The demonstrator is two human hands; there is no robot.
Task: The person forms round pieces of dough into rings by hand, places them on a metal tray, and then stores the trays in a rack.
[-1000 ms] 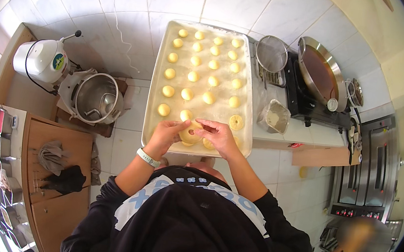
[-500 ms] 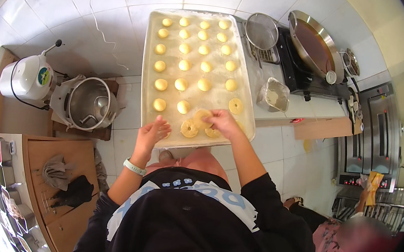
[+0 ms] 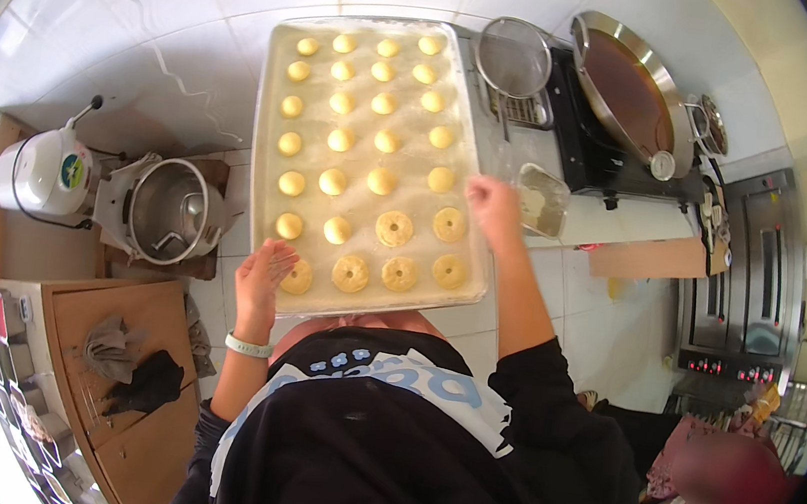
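Observation:
In front of me lies a large rectangular baking tray [image 3: 265, 149] with rows of round yellow dough balls [image 3: 340, 138]. At its near end are several flattened dough rings with a hole in the middle, among them a dough ring [image 3: 394, 229] in the second row. My left hand [image 3: 263, 270] is open, fingers straight and held together, at the tray's near left corner beside a dough ring [image 3: 296, 276]. At the right edge, near a clear tub of pale powder [image 3: 542, 201], my right hand [image 3: 495, 208] is smeared by motion; its fingers cannot be made out.
Beyond the tray's right side are a wire sieve [image 3: 514, 59], a black stove [image 3: 589, 139] and a wide pan of brown liquid [image 3: 630, 88] with a dial thermometer. A mixer bowl [image 3: 172, 212] stands left. Another person [image 3: 700, 460] is at the lower right, near an oven [image 3: 748, 274].
The dough ring my right hand held now lies on the tray. That hand has moved right, toward the powder tub. My view has shifted, and the other person's arm has lowered.

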